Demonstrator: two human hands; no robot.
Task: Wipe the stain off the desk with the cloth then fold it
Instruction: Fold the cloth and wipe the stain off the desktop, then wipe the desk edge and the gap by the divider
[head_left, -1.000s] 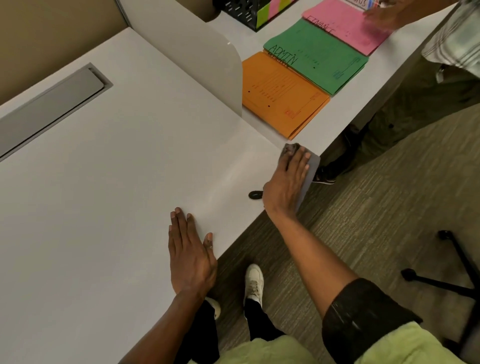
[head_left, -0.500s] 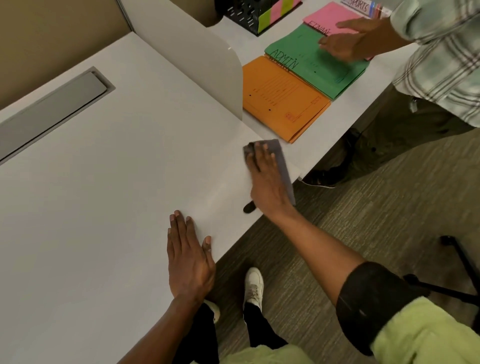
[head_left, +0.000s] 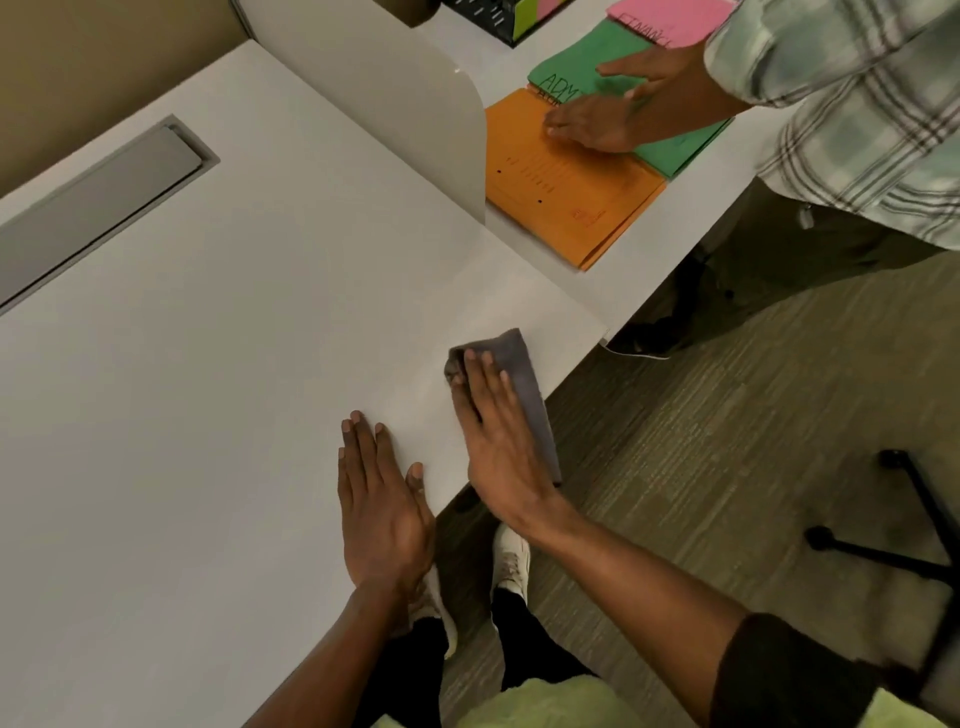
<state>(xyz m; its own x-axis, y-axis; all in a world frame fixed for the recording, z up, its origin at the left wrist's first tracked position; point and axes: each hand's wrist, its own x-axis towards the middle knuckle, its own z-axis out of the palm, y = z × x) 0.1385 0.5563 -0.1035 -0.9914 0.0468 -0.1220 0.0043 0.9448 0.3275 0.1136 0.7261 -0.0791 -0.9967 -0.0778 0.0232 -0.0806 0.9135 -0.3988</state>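
Right grip (head_left: 496, 436) lies flat and open on the grey cloth (head_left: 522, 384), with the fingers stretched out and pressing it down on the white table (head_left: 234, 364); it does not close around the cloth. The cloth is under the palm and fingers of this grip and shows out on its right side and past its fingertips, as a folded strip close to the near edge of the table. No stain can be made out on the surface around the grip.

Left grip (head_left: 382, 509) is just beside the right one, on its left and a little nearer to the person. It is also open, flat on the bare table, holding nothing, with its thumb near the table edge.

Far ahead of the right grip stands a white divider panel (head_left: 395, 98). Beyond the divider, on the next part of the table, lie an orange folder (head_left: 561, 202), a green folder (head_left: 587, 67) and a pink folder (head_left: 670, 18). A second person in a plaid shirt (head_left: 857, 98) has both hands on these folders.

Well to the left of both grips there is a grey cable cover (head_left: 98, 208) set in the table. Below the grips the carpet floor (head_left: 701, 415) and white shoes (head_left: 511, 558) are seen.
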